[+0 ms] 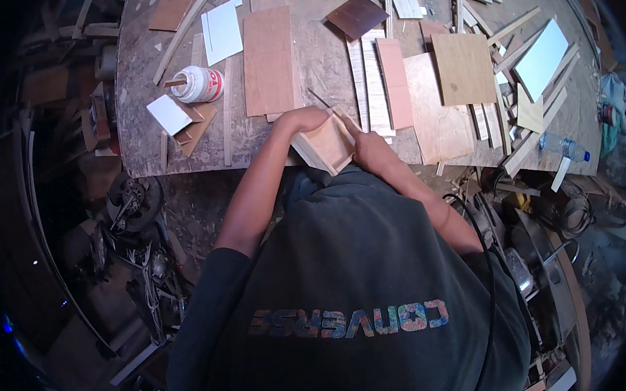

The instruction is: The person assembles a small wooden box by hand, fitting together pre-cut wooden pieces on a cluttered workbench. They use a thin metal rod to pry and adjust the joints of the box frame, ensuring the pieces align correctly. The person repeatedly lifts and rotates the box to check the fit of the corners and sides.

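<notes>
A small shallow wooden box [325, 144] with raised sides is tilted at the table's near edge, close against my body. My left hand [305, 120] is closed around its far left side, the fingertips partly hidden. At the box's right side, my right hand [374, 150] grips the rim, with the index finger stretched along the upper edge. A thin dark stick [319, 97] juts out beyond the box's far corner; I cannot tell whether either hand holds it.
The worktable [208, 146] bears a white glue tub [203, 85] with a stick in it, a white-topped small piece [168, 116], a reddish plywood board [267, 64], a tan panel [464, 70], several strips and a plastic bottle [565, 148]. A dark cable [491, 314] crosses my right side.
</notes>
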Demonstrator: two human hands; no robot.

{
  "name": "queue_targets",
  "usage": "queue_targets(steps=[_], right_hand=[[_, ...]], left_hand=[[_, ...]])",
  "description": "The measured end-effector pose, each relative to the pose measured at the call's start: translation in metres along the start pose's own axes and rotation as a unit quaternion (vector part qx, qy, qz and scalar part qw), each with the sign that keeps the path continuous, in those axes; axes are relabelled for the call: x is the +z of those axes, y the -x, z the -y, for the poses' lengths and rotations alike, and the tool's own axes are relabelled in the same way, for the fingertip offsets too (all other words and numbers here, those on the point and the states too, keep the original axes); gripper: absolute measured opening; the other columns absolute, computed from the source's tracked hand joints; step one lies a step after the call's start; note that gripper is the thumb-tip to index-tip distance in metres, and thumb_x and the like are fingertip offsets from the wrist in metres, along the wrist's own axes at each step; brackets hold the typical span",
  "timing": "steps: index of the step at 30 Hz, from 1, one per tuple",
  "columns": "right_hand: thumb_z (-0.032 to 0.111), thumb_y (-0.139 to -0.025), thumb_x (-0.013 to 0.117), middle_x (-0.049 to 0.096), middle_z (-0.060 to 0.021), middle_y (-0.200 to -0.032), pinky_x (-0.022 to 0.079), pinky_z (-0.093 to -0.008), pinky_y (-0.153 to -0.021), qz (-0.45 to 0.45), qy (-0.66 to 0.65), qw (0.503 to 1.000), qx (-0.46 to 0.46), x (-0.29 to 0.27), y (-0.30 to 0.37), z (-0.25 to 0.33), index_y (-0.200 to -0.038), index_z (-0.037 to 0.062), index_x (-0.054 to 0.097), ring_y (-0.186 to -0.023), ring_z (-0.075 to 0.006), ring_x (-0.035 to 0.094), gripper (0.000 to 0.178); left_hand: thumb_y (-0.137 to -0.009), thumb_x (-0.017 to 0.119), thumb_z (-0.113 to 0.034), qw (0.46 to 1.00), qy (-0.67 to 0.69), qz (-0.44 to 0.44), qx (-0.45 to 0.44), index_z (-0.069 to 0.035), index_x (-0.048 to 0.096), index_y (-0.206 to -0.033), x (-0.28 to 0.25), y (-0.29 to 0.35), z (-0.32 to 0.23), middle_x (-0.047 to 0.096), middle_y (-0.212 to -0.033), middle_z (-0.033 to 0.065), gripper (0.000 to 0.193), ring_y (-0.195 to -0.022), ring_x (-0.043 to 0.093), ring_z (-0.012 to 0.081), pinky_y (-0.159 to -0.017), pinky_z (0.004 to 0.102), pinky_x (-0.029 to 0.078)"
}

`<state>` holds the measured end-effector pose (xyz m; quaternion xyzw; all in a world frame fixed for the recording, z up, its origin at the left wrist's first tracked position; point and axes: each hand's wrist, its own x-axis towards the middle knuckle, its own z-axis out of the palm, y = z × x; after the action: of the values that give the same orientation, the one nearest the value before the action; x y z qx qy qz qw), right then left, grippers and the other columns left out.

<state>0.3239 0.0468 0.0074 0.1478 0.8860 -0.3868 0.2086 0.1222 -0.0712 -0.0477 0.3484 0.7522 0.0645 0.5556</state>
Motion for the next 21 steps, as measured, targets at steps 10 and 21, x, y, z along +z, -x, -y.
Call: queue_targets(steps=[10, 21], right_hand=[[0.005, -0.087, 0.055, 0.071, -0.0273, -0.09, 0.057, -0.0518, -0.073, -0.006, 0.062, 0.998, 0.015, 0.001, -0.02, 0.006, -0.161, 0.0128, 0.021, -0.079, -0.043, 0.071, 0.081], [0.003, -0.086, 0.057, 0.069, -0.0295, -0.084, 0.055, -0.0529, -0.074, -0.02, 0.061, 0.997, 0.037, 0.0, 0.004, 0.002, -0.163, 0.0184, 0.017, -0.078, -0.0458, 0.069, 0.088]], left_hand=[[-0.108, 0.033, -0.046, 0.999, -0.036, 0.024, -0.012, 0.008, 0.063, -0.125, -0.005, -0.002, -0.012, 0.063, -0.133, 0.0251, 0.064, -0.124, 0.06, 0.0354, -0.104, 0.0422, 0.044], [-0.104, 0.037, -0.049, 0.997, -0.052, 0.062, -0.019, 0.0, 0.062, -0.132, -0.015, 0.016, -0.045, 0.057, -0.143, 0.0213, 0.062, -0.133, 0.053, 0.036, -0.11, 0.0424, 0.042]])
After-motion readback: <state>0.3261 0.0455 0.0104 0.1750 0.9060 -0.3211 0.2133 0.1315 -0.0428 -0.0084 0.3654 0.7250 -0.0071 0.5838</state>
